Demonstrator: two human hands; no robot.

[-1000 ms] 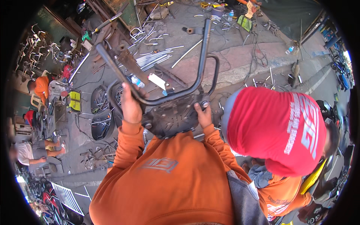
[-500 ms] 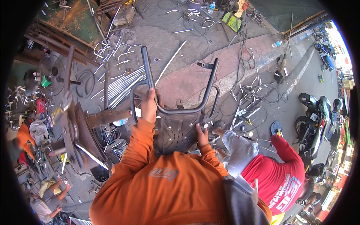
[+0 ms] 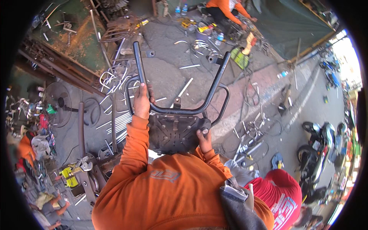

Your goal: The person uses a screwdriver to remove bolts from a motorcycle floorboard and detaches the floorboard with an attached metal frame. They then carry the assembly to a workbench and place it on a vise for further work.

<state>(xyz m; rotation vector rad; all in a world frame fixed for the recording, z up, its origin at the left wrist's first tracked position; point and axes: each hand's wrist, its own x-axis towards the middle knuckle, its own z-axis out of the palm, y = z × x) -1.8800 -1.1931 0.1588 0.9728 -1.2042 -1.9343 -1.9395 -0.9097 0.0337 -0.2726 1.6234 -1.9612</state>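
In front of my chest I hold a black tubular metal rack (image 3: 196, 111) with two upright arms, side loops and a slotted black plate (image 3: 174, 133) at its near end. Fingers of my left hand (image 3: 142, 102) wrap round the left tube, just above the bend. At the plate's right corner, my right hand (image 3: 205, 142) grips the edge, its thumb beside a round silver bolt head. Beneath the plate, the right hand's other fingers are hidden. Small tabs with holes stick out from the tubes.
Cut metal tubes (image 3: 120, 123) and bent pieces lie on the ground ahead. A steel bench tool (image 3: 89, 168) stands at near left, a pedestal fan (image 3: 60, 102) beyond. A person in red (image 3: 279, 191) is close at right; another in orange (image 3: 230, 9) crouches far ahead. Motorcycles (image 3: 316, 153) stand at right.
My view has turned upward, bringing the far person in orange into sight. The bench tool and the person in red now sit lower in view. Both hands keep their hold on the rack.
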